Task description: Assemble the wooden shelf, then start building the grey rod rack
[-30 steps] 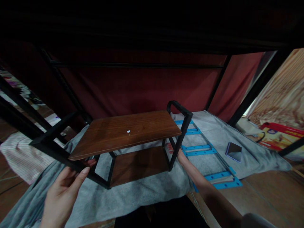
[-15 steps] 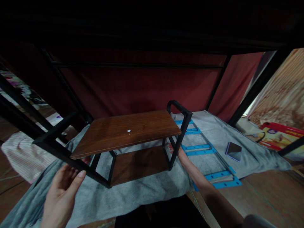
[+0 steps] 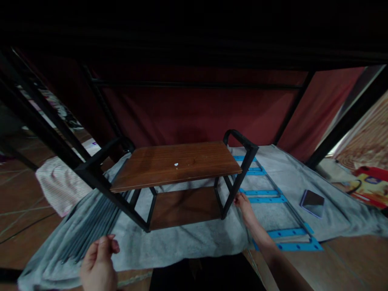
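Observation:
A small two-tier shelf (image 3: 178, 163) with brown wood-grain boards and a black metal frame stands upright on a grey cloth (image 3: 194, 240). A small white spot marks its upper board. Low and to the left, my left hand (image 3: 100, 258) is apart from the shelf, its fingers curled together and nothing visible in them. My right hand (image 3: 241, 200) is beside the shelf's right leg (image 3: 232, 194), fingers bent inward. Whether it touches the leg, or holds anything small, I cannot make out.
Several dark rods (image 3: 93, 222) lie on the cloth at left. Blue-and-grey ladder-like frame parts (image 3: 263, 198) and a phone (image 3: 312, 203) lie at right. Black metal posts (image 3: 295, 107) and a dark top surround the space, with a red curtain (image 3: 194, 113) behind. A striped cloth (image 3: 60, 182) is far left.
My left hand has drawn away from the shelf's left side, down toward me, and its fingers have curled. My right hand has come out from the right leg frame to its outer side. The view has shifted left.

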Demonstrator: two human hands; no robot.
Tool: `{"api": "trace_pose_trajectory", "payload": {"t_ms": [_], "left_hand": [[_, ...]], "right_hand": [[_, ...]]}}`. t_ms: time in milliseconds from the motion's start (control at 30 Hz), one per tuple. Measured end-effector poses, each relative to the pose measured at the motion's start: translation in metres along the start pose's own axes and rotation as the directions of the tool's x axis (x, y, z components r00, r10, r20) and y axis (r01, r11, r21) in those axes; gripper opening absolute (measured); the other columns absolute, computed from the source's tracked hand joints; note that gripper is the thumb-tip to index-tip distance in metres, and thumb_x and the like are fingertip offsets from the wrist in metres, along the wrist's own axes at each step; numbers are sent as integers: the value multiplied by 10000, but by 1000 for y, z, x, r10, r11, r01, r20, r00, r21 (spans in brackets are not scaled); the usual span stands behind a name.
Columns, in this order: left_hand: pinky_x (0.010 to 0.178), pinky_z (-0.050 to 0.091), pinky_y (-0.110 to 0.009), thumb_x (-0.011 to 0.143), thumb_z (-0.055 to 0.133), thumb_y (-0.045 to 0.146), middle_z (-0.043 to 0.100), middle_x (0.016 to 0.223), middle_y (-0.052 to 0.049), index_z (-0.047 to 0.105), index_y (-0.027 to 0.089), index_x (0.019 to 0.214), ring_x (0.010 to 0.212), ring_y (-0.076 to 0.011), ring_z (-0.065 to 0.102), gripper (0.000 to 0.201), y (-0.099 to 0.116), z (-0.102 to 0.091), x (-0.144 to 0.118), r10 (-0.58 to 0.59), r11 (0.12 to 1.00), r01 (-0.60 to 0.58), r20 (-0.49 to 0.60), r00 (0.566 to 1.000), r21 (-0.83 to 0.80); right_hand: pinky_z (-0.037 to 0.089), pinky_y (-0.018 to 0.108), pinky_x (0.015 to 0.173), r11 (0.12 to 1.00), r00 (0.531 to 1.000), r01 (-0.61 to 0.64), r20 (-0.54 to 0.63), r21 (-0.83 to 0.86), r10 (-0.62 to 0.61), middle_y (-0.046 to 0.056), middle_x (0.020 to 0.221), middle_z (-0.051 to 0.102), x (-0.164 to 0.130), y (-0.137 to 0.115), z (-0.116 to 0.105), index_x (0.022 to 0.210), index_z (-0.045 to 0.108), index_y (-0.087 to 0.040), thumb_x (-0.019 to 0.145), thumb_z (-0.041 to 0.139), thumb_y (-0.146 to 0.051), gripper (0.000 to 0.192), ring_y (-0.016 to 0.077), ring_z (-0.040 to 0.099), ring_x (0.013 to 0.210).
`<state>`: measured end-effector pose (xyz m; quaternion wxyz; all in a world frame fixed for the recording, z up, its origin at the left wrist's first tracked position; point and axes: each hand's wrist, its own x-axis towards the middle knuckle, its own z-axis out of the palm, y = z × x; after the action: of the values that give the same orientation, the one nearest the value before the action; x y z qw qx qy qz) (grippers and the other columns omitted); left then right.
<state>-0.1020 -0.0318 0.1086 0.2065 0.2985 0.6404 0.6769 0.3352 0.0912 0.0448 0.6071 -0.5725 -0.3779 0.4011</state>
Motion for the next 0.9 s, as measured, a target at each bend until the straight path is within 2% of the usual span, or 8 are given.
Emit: {"api": "trace_pose_trajectory", "payload": {"t_ms": [167, 267, 367, 433, 533, 633, 767, 900], "left_hand": [[668, 481, -292, 792, 604, 579, 628, 749, -18, 617, 205, 861, 707, -191, 590, 381, -45, -6, -59, 11, 977, -36, 118, 993, 210], [601, 469, -292, 846, 516, 511, 588, 648, -9, 596, 226, 738, 626, -198, 578, 316, -53, 3, -96, 12, 945, -136, 383, 924, 297], [617, 470, -288, 923, 397, 357, 608, 658, -14, 588, 226, 723, 632, -191, 602, 306, -38, 21, -122, 30, 891, -332, 689, 724, 310], [669, 480, -288, 938, 381, 264, 662, 757, -30, 606, 222, 778, 730, -193, 647, 279, -24, 37, -133, 45, 811, -514, 845, 533, 281], [769, 512, -326, 930, 386, 151, 697, 864, -46, 649, 222, 953, 837, -208, 671, 273, -14, 59, -141, 72, 632, -750, 948, 310, 197], [923, 524, -388, 865, 451, 47, 713, 1049, -77, 646, 202, 1106, 991, -224, 677, 346, -25, 68, -147, 140, 492, -867, 974, 176, 86], [1024, 498, -439, 827, 494, 4, 692, 1162, -123, 633, 153, 1146, 1138, -251, 639, 378, -48, 62, -150, 250, 400, -916, 959, 135, 25], [1021, 490, -414, 876, 484, 26, 697, 1139, -90, 649, 170, 1087, 1087, -217, 648, 305, -54, 56, -144, 154, 457, -887, 977, 146, 60]], "right_hand": [[500, 351, 653, 994, 994, -106, -3, 15, 106, 36, 727, 621, -45, 12, -22, 687, 602, -252, 671, 618, -444, 193, 214, 576, 681], [486, 352, 617, 989, 989, -145, 33, -13, 145, 34, 692, 607, -84, 17, -27, 649, 606, -259, 658, 626, -441, 183, 215, 567, 649], [484, 366, 615, 984, 969, -167, 174, -57, 175, 28, 676, 607, -128, 18, -19, 658, 622, -282, 699, 628, -470, 192, 229, 582, 648], [488, 385, 608, 980, 930, -177, 311, -88, 195, 20, 651, 602, -154, 17, -7, 666, 625, -309, 743, 608, -521, 226, 239, 586, 626], [527, 431, 697, 986, 880, -128, 445, -110, 164, -1, 726, 654, -183, 14, 16, 714, 644, -360, 771, 592, -569, 222, 265, 635, 720], [523, 476, 907, 988, 858, -55, 499, -146, 121, -50, 927, 711, -196, 9, 37, 870, 672, -439, 801, 581, -560, 166, 284, 661, 964], [454, 464, 1032, 991, 814, -48, 570, -122, 110, -13, 1041, 715, -198, -4, 51, 965, 687, -377, 819, 566, -497, 225, 283, 630, 1091], [414, 434, 1053, 978, 742, -204, 645, -39, 180, 37, 1067, 703, -200, -17, 50, 991, 700, -283, 810, 597, -405, 241, 263, 611, 1103]]}}
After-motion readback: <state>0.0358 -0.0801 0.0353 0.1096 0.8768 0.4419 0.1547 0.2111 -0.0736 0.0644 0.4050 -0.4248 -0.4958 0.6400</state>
